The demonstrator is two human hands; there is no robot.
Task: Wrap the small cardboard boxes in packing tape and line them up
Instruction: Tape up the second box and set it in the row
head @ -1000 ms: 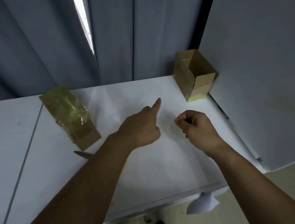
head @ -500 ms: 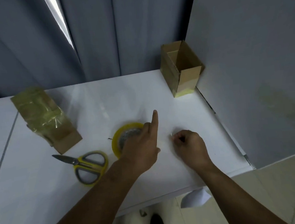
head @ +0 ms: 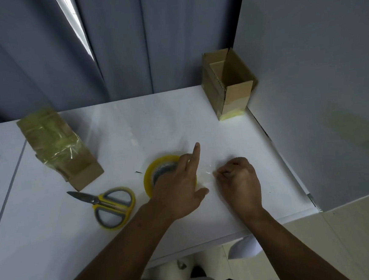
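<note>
White worktop [head: 134, 126] carries all the things. Near its front edge lies the roll [head: 148, 178] of yellowish tape, flat on its side. The left hand [head: 178, 189] rests on top of the roll and covers its right half. Its index finger [head: 195, 154] is straight and points away from the person, the thumb sticks out to the right, and the other fingers are curled down onto the roll and grip it.

Just beside it on the right is the right hand [head: 239, 179], knuckles up. Its fingers [head: 223, 173] are curled tight and pinch the end of a clear strip [head: 206, 175], which shows only as a faint shine between the two hands. The hands are near each other but do not touch.

Left of the roll, and apart from it, lie the scissors [head: 111, 205], closed, with yellow and grey handles toward the person and the blades pointing to the left.

Behind the scissors, at the left side of the worktop, stands the wrapped box [head: 55, 143]. Shiny tape covers most of it, and its near end is bare cardboard. The open box [head: 228, 85] stands at the back right corner, well apart from the hands, with its flaps up and a band of pale yellow tape at its base. It is against a grey panel [head: 318, 85] on the right. A grey curtain [head: 127, 45] hangs behind the worktop.
</note>
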